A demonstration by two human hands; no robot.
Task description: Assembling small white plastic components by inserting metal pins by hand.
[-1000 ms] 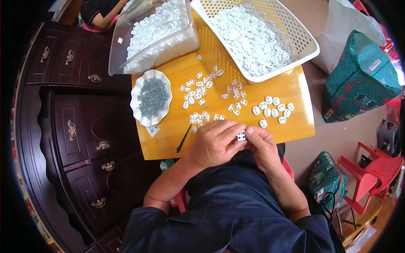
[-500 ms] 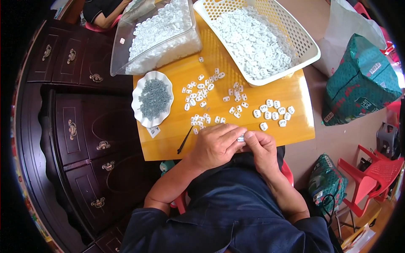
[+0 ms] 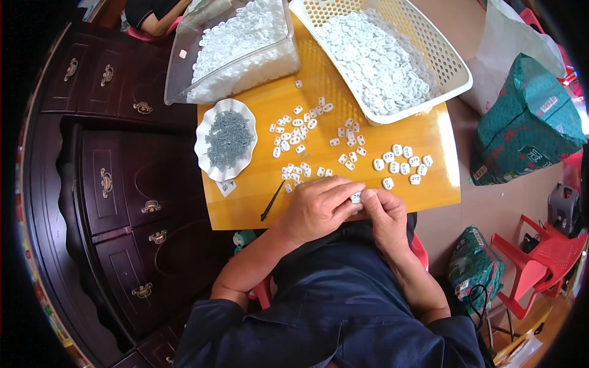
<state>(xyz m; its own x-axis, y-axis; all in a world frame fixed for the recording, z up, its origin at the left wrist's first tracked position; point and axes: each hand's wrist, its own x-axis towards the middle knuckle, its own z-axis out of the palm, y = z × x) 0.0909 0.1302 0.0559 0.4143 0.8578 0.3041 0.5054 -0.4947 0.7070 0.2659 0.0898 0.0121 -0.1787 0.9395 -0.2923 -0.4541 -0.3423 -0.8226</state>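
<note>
While hunched over the near edge of a yellow-orange wooden surface (image 3: 429,202), pinching one small white plastic piece (image 3: 356,197) between both sets of fingertips: left hand (image 3: 319,208) curled over it from the left, right hand (image 3: 385,211) closed on it from the right, knuckles nearly touching, right above the lap. Just left of the left hand, lying slantwise on the surface, a thin dark pick-like tool (image 3: 272,200). Further up, loose white pieces (image 3: 294,132) scattered in a few clusters, with a tidier little group (image 3: 402,164) off to the right, near the hands but apart from them. At the left edge, a scalloped white dish (image 3: 205,126) heaped with tiny grey metal bits (image 3: 228,140), plus a small paper tag (image 3: 226,187) just below it. At the far end, a clear plastic bin (image 3: 178,73) full of white pieces, and beside it a white perforated basket (image 3: 454,70) also loaded with them, hanging partly off the far right corner. Room-wise: dark carved wooden cabinet (image 3: 116,184) with brass drawer pulls all down the left, pale reddish-brown floor on the right, a green printed sack (image 3: 527,122) with a white bag (image 3: 503,43) behind it, a red plastic chair (image 3: 546,257) lower right, a smaller green bag (image 3: 475,267) near it. Up top, another person's arm (image 3: 162,21) just poking in behind the bin.
</note>
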